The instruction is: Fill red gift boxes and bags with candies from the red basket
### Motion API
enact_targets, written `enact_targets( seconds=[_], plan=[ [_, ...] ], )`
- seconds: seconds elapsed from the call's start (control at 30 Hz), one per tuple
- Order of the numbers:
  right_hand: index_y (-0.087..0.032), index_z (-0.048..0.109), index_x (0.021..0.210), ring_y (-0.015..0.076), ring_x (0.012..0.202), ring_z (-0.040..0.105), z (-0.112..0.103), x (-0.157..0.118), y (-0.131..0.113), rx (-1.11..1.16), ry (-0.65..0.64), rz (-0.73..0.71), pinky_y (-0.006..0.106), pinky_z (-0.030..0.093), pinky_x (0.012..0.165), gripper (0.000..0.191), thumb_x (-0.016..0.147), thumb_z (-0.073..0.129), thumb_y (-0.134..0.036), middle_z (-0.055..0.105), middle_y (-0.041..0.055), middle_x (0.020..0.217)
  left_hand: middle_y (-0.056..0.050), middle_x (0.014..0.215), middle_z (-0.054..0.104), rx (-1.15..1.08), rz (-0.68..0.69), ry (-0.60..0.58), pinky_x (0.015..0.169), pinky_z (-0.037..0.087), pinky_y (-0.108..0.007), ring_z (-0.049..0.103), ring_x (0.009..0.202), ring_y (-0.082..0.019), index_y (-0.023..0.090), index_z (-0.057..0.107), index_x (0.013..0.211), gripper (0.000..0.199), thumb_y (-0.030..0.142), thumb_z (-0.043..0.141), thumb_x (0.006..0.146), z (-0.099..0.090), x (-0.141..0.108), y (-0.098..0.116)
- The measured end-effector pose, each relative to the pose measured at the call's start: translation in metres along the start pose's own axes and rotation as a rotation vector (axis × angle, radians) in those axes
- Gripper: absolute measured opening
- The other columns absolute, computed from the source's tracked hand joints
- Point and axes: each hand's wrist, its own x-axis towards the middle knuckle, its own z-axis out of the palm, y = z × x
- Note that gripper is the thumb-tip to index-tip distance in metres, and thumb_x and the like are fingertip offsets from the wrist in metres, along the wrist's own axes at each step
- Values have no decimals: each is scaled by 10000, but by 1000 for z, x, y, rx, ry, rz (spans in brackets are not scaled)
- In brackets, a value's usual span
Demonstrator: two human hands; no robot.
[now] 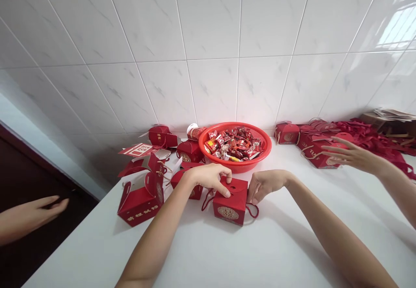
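Note:
A small closed red gift box [229, 210] with a gold round emblem stands on the white table in front of me. My left hand [208, 177] is on its top, thumb and bent fingers closed against the lid flaps. At the box's right side my right hand [268, 184] is curled, its fingertips together where the red cord [252, 213] leaves the box; part of this grip is hidden. Another cord loop [206, 202] hangs out on the left side. Behind the box sits a red plastic basket [237, 167] filled with wrapped candies [232, 142].
Several red boxes, some open [138, 201], crowd the table's left side. More boxes [316, 149] and a heap of red ribbon-like material [364, 138] lie at right. Other people's hands reach in from the left [35, 216] and right [357, 155]. A tiled wall [214, 88] stands behind.

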Motion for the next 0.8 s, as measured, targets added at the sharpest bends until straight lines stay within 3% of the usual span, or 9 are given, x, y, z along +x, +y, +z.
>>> enact_targets(
  seconds=[0.13,0.27,0.4,0.63,0.8],
  plan=[
    [-147,806,924,240,839,693,-1,4,5,185,-398,-7,316,556,733,382,656,847,-416,771,63,853,28,817,578,-31,-14,-8,539,382,-229,584,658,-150,228,586,896,485,507,838,590,0,-1,1],
    [-95,792,1022,211,917,706,-1,4,9,258,-513,42,280,542,854,448,701,830,-405,774,100,1004,51,743,552,-114,-69,-51,481,399,-229,593,562,-145,231,543,910,498,499,827,600,0,-5,3],
    [-116,791,1037,197,895,704,2,3,11,255,-522,75,269,540,850,483,665,860,-416,775,82,1002,65,689,522,-143,-81,-48,446,399,-221,591,530,-144,231,532,907,507,488,834,592,-1,-7,5],
    [-135,798,889,162,782,701,3,5,8,410,-351,99,291,559,822,344,660,864,-383,776,71,867,83,583,500,-148,-100,-22,449,418,-224,565,487,-147,234,538,901,534,517,850,573,0,-8,4],
    [-152,788,940,131,793,690,6,2,3,392,-446,147,244,551,784,342,696,848,-385,766,51,890,69,613,534,-132,-102,6,439,411,-225,567,483,-151,231,538,898,526,513,840,573,3,-8,3]
  ],
)
